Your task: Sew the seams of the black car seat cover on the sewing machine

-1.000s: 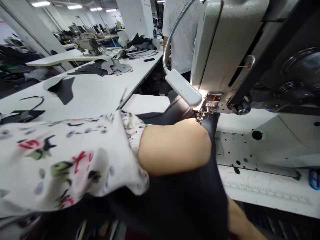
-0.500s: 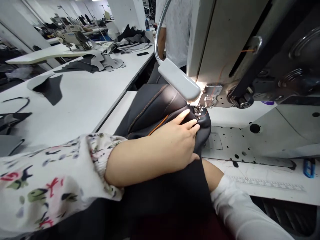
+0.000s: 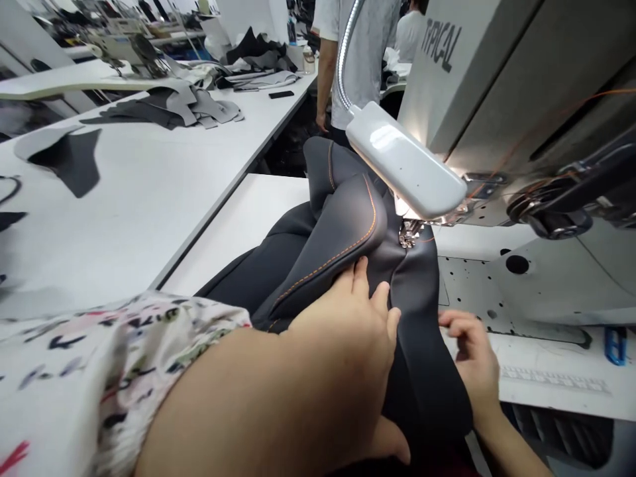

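Dark padded panel with orange stitching point(image 3: 338, 258), under the presser foot point(image 3: 410, 233) at one o'clock from the left hand point(image 3: 342, 331), spread and pressing; right hand point(image 3: 470, 351) loosely curled beside. Risk: uneven pressure, crooked seam.

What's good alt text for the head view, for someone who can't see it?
A person's left hand presses a dark grey padded piece with orange topstitching near the presser foot of an industrial sewing machine, under a gooseneck lamp. The right hand is at the piece's edge. Cut pieces lie on a white table behind.
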